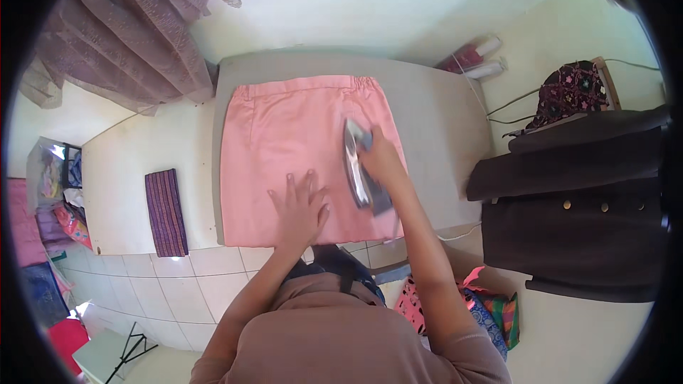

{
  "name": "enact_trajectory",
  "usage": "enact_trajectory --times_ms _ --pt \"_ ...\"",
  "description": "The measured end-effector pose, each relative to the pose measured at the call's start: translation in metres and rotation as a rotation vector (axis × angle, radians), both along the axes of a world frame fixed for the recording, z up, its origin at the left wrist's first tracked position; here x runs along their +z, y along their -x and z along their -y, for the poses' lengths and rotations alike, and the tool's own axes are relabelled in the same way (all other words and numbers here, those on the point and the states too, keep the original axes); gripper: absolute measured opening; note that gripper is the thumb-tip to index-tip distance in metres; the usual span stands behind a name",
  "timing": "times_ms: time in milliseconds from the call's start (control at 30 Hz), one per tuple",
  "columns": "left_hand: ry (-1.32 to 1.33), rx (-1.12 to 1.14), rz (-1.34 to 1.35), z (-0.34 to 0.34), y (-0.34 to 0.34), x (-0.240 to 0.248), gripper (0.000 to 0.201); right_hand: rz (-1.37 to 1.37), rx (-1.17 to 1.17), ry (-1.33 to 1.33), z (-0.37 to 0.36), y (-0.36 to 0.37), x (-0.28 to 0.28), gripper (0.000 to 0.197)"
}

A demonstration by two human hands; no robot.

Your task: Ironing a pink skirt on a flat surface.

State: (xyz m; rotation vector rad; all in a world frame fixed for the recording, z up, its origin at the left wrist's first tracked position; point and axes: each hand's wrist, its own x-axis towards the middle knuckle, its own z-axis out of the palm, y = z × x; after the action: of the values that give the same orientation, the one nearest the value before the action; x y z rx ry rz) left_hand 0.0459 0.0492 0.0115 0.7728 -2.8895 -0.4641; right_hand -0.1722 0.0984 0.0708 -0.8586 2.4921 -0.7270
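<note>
A pink skirt [284,128] with a gathered elastic waistband lies flat on a grey padded ironing surface [441,121], its waist at the far side. My right hand [382,159] is wrapped round the handle of a clothes iron [359,171], which rests on the right part of the skirt, tip toward the waistband. The iron's body is silvery and slightly blurred. My left hand [299,208] lies flat with fingers spread on the skirt's lower middle, left of the iron, holding nothing.
On the pale table at left lies a folded purple striped cloth [166,212]. Mauve curtains [135,35] hang at the far left. Dark garments [569,227] hang at right. Colourful fabrics [491,313] sit low beside my right arm. Rolls [477,57] stand at the back right corner.
</note>
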Motion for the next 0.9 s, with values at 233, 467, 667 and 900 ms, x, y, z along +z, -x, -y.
enact_trajectory --times_ms 233,467,667,900 --pt "0.056 0.039 -0.017 -0.002 -0.002 -0.008 0.041 0.086 -0.108 -0.052 -0.096 -0.042 0.006 0.044" --pt "0.053 0.014 0.016 -0.002 0.005 0.003 0.046 -0.157 -0.085 0.074 0.004 0.065 -0.009 0.049" --pt "0.091 0.029 0.01 -0.002 0.005 -0.001 0.048 0.147 -0.181 0.042 0.009 0.066 0.016 0.047" --pt "0.07 0.044 0.029 -0.001 -0.001 0.003 0.057 0.099 -0.165 -0.033 -0.117 -0.035 0.005 0.04"
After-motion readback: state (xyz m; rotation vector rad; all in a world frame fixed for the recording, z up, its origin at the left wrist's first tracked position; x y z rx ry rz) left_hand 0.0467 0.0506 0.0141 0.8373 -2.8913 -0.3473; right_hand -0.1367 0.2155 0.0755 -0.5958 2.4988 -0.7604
